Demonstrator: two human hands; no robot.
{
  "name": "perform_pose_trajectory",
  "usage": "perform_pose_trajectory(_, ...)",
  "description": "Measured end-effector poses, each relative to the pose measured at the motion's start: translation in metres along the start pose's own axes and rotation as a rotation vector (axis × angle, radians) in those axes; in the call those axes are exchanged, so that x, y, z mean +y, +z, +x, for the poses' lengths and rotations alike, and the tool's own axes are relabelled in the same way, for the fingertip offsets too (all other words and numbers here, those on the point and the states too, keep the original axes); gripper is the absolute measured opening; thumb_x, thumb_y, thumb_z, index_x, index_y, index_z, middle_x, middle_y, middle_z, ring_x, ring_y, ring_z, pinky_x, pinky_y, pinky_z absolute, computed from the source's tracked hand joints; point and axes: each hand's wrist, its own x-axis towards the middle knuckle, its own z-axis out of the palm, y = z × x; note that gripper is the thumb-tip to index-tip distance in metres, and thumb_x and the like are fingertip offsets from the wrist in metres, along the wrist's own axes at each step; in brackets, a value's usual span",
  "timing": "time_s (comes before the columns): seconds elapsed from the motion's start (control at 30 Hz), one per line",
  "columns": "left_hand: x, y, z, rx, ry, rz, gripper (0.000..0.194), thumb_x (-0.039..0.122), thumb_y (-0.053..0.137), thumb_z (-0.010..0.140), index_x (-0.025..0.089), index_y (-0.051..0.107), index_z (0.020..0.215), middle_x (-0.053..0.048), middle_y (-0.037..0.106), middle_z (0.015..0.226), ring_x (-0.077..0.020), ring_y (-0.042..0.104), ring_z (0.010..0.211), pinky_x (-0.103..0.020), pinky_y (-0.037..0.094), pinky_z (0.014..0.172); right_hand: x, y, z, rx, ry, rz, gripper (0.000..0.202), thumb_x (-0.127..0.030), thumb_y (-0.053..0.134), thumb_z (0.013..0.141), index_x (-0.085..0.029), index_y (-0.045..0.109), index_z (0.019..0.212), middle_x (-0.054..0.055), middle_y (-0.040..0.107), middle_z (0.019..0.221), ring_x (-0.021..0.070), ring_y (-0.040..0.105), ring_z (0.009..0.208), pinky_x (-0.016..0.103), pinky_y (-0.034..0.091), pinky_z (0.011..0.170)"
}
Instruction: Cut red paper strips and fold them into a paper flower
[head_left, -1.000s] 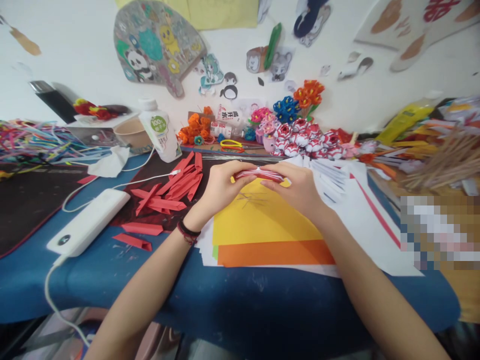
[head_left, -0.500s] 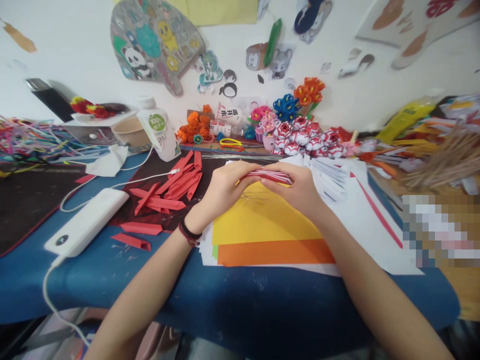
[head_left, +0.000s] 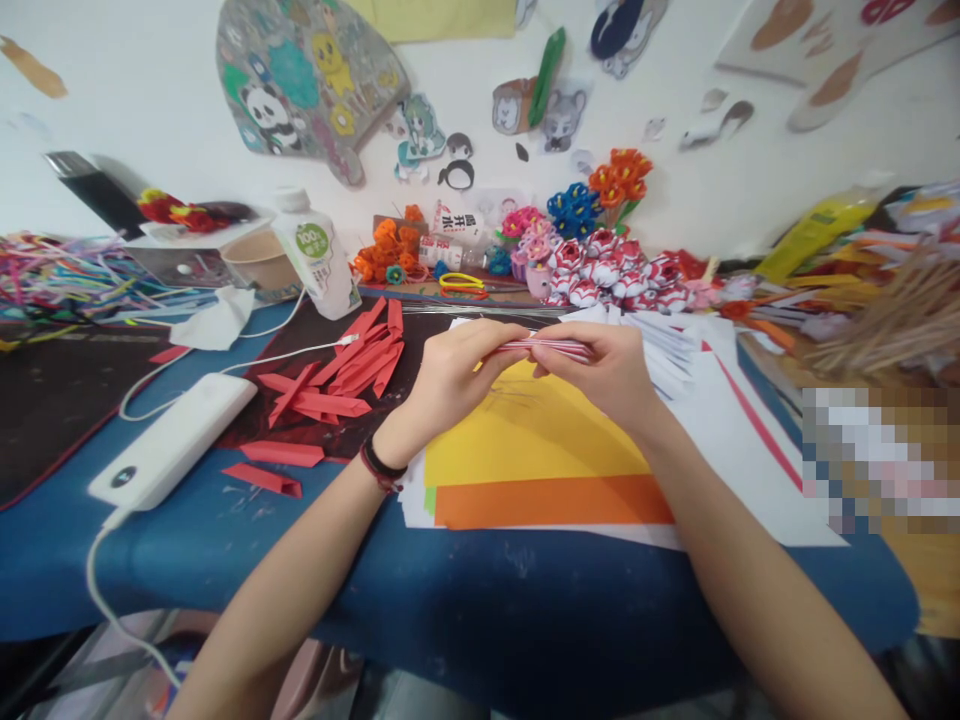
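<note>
A thin stack of red and white folded paper strips (head_left: 564,349) is pinched between both hands, its layered edges facing me. My left hand (head_left: 465,362) is closed on the stack's left end, thumb below and fingers above. Around the right part my right hand (head_left: 604,362) is closed too, its fingertips close to the left hand's. Much of the stack is hidden by the fingers. Beneath the hands lie a yellow sheet (head_left: 525,430) with fine wires (head_left: 514,395) on it, and an orange sheet (head_left: 555,502) along its near edge.
Red folded paper pieces (head_left: 367,360) are heaped to the left, beside a white power bank (head_left: 176,440) with cables. White sheets (head_left: 750,450) spread to the right. Paper flowers (head_left: 607,270), a white bottle (head_left: 315,255) and a bundle of sticks (head_left: 885,310) stand along the back.
The stack is pressed flatter and tilted, now showing even red and white stripes. My right hand has shifted slightly right, its fingers now closer around the stack.
</note>
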Motion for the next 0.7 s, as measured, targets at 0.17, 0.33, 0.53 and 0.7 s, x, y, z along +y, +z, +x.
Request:
perform_pose_trajectory(0.17,0.003,-0.001,0.002,0.013,-0.020,-0.049,0.015,0.027,0.062,0.095,0.018,0.072,0.102,-0.005,0.077,0.094,-0.0136,0.071,0.083,-0.024,0.054,0.078,0.002,0.001,-0.002,0.004,0.017,0.063,0.020,-0.038,0.076,0.080,-0.019,0.077,0.089,0.003,0.076,0.077,0.0193,0.074,0.064,0.031,0.062,0.060)
perform_pose_trajectory(0.33,0.005,-0.003,0.002,0.018,-0.051,-0.049,0.017,0.030,0.063,0.094,0.018,0.073,0.101,-0.005,0.077,0.093,-0.0127,0.070,0.080,-0.023,0.053,0.075,0.000,0.000,-0.002,-0.007,0.049,0.131,0.021,-0.036,0.079,0.078,-0.019,0.076,0.091,0.003,0.076,0.079,0.0198,0.074,0.066,0.032,0.063,0.062)
perform_pose_trajectory(0.53,0.004,-0.007,0.004,-0.007,-0.112,-0.022,0.022,0.036,0.063,0.094,0.017,0.074,0.102,-0.006,0.077,0.092,-0.0137,0.069,0.077,-0.024,0.052,0.073,-0.007,-0.009,0.002,-0.124,0.106,0.094,0.027,-0.041,0.075,0.081,-0.018,0.076,0.095,0.004,0.075,0.078,0.0183,0.072,0.067,0.032,0.061,0.065)
perform_pose_trajectory(0.7,0.006,-0.007,0.006,-0.070,-0.167,-0.053,0.023,0.035,0.062,0.095,0.017,0.074,0.102,-0.006,0.076,0.091,-0.0128,0.066,0.075,-0.024,0.049,0.069,-0.005,-0.010,0.001,-0.169,0.120,0.060,0.027,-0.043,0.068,0.087,-0.018,0.076,0.083,0.001,0.068,0.064,0.0132,0.063,0.049,0.026,0.052,0.049)
